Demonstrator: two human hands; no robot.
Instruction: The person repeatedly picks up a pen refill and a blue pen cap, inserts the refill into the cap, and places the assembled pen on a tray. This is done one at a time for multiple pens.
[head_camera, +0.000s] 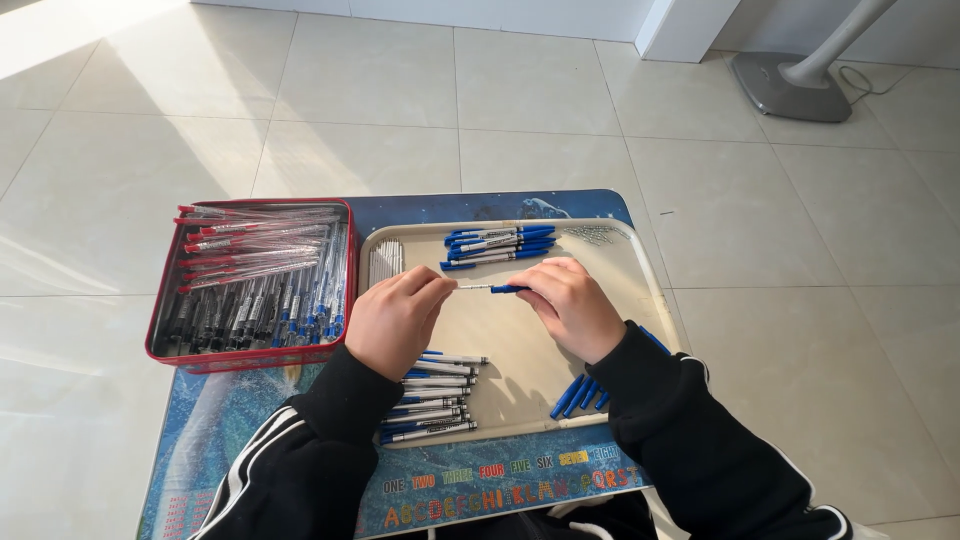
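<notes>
Above the beige tray, I pinch a blue pen between my left hand and right hand; its cap seems only half on. Finished pens lie just behind.

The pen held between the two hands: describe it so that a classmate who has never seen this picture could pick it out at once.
Find the beige tray on the small blue table. Above its middle, the left hand and right hand pinch one pen level between them. Unlike the pens lying in piles around it, it is lifted and alone.
</notes>
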